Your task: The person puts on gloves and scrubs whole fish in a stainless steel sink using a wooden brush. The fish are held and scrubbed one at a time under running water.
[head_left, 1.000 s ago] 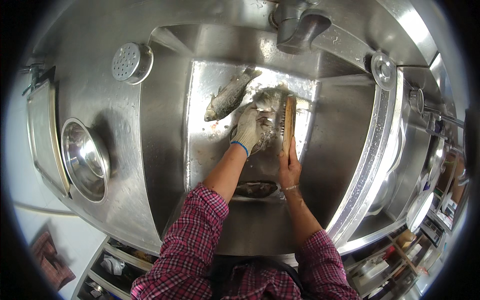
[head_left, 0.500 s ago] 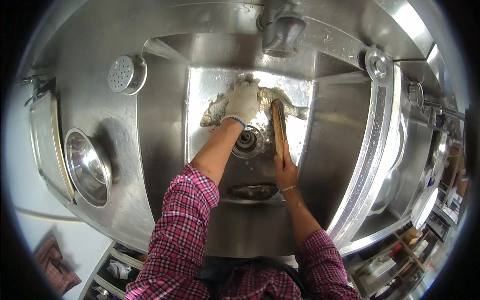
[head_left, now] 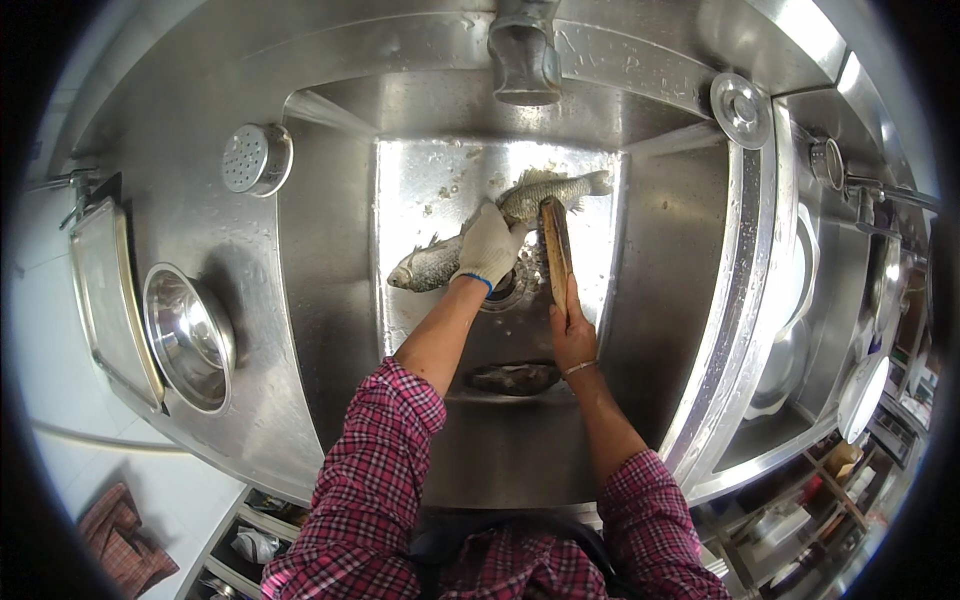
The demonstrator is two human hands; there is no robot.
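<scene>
In the sink (head_left: 500, 435), my left hand (head_left: 493, 245), in a pale knitted glove with a blue cuff, presses down and closes on a scaly fish (head_left: 545, 196) whose tail points to the far right. A fish head and body (head_left: 428, 268) stick out to the left of the glove. The glove covers the middle, so I cannot tell whether this is one fish or two. My bare right hand (head_left: 573, 335) grips a long flat wooden tool (head_left: 556, 250) with a dark side. Its far end touches or nearly touches the fish; its working face is hidden. A dark fish (head_left: 513, 378) lies nearer me.
Behind my left hand is the drain (head_left: 505, 292). Loose scales dot the sink bottom. The faucet (head_left: 526, 65) overhangs the far rim. To the left stand a perforated metal strainer (head_left: 257, 160), a steel bowl (head_left: 188, 338) and a tray (head_left: 115, 300). A round lid (head_left: 741, 110) rests at the far right.
The fish under my glove has turned: the head end moved nearer and left, the tail end farther away. My left hand came slightly nearer. The wooden tool stays at about the same place.
</scene>
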